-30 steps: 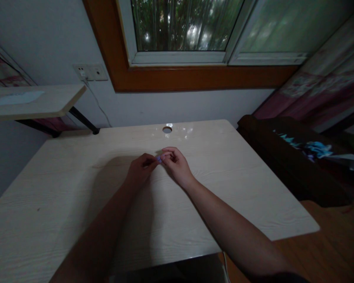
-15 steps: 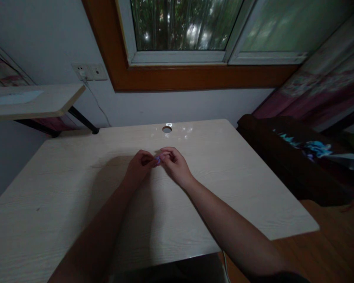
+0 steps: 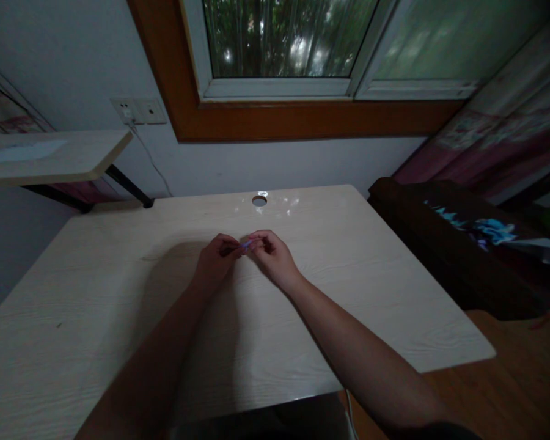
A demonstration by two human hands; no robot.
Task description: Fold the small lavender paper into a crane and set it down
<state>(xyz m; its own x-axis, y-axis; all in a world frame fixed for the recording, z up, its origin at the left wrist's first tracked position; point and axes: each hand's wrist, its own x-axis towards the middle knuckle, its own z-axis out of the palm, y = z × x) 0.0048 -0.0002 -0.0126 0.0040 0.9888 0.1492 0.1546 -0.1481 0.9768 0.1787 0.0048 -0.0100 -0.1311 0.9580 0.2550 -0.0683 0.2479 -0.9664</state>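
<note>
My left hand [image 3: 217,260] and my right hand [image 3: 270,258] meet fingertip to fingertip over the middle of a pale wooden desk [image 3: 119,318]. Between them they pinch a tiny bluish-purple object [image 3: 246,245]; it is too small and dim to name. Both hands have their fingers curled in a pinch. The wrists rest low, close to the desk top.
A round cable hole [image 3: 259,200] sits near the desk's far edge. A small shelf [image 3: 50,156] juts out at the left, under a wall socket [image 3: 140,111]. Dark furniture [image 3: 440,244] with blue-patterned cloth stands to the right, below the window [image 3: 284,49].
The hands stay in place; the fingers have shifted slightly around the small object, which now shows as a thinner sliver.
</note>
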